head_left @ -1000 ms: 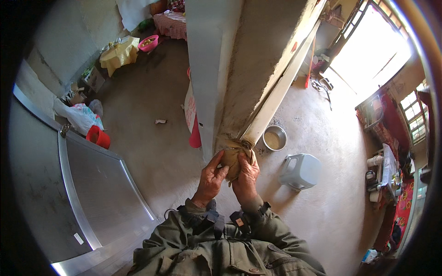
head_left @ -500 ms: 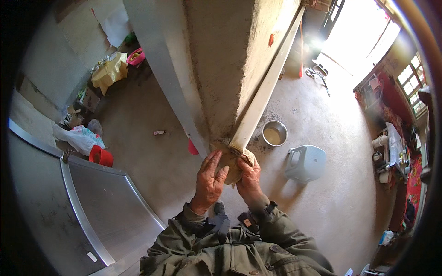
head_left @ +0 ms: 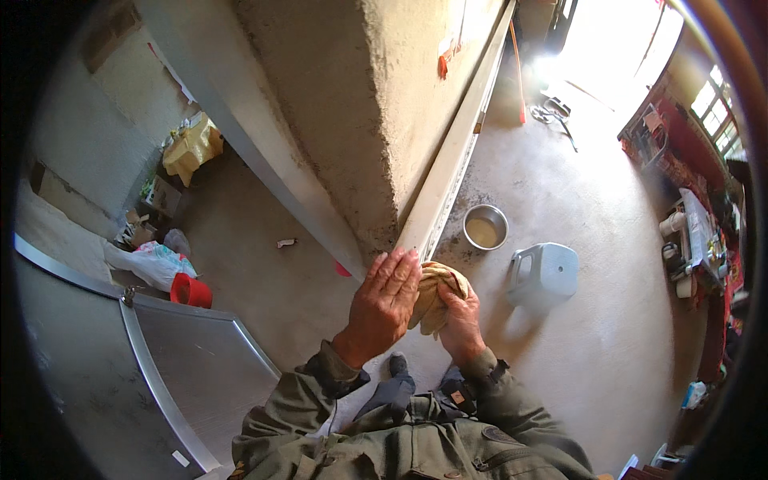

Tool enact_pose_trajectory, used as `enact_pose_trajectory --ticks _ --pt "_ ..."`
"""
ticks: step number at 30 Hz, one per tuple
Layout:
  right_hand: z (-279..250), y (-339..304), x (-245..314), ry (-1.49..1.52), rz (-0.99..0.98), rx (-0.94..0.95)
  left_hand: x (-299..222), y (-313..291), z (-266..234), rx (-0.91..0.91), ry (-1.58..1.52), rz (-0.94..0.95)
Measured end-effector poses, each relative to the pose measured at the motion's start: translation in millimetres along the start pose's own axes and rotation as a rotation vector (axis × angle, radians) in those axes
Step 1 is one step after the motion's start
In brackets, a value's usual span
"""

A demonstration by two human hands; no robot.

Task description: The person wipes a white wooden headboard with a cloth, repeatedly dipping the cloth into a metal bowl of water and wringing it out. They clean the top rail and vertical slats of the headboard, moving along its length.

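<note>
My right hand (head_left: pixel 462 322) is closed on a bunched, yellowish-tan cloth (head_left: pixel 438 290), its thumb pressed over the side. Close by on the left, my left hand (head_left: pixel 382 302) is stretched flat, fingers straight and close together. Its fingertips lie over the near end of a white upright trim strip (head_left: pixel 436 210) on the wall edge, and its side borders the cloth. Whether the palm presses on the strip or the cloth is hidden. The rough plaster wall end (head_left: pixel 328 96) rises straight in front of both hands.
A metal basin (head_left: pixel 485 207) with cloudy liquid and a pale grey plastic stool (head_left: pixel 552 270) stand on the floor at right. A grey metal door (head_left: pixel 200 344) is at left, near a red bucket (head_left: pixel 190 291). A cluttered shelf (head_left: pixel 698 232) lines the far right.
My left hand has moved right and flattened over the strip end and cloth. The cloth and my right hand have shifted slightly right. The view has turned a little.
</note>
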State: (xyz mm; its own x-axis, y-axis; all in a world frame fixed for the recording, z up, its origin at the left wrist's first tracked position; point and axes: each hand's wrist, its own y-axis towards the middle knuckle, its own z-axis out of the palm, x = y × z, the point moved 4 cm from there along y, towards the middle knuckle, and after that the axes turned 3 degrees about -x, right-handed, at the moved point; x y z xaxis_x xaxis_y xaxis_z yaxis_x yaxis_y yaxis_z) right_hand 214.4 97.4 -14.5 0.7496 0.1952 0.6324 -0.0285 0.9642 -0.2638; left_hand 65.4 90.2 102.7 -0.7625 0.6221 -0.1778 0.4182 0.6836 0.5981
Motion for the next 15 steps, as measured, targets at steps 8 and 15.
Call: enact_pose_trajectory --ticks 8,15 --pt "-10.6 4.6 7.0 -0.009 0.006 -0.033 8.4 4.7 0.8 0.020 -0.032 -0.002" --pt "-13.7 11.8 1.1 0.008 0.022 -0.033 14.7 16.2 2.0 0.132 -0.053 -0.022"
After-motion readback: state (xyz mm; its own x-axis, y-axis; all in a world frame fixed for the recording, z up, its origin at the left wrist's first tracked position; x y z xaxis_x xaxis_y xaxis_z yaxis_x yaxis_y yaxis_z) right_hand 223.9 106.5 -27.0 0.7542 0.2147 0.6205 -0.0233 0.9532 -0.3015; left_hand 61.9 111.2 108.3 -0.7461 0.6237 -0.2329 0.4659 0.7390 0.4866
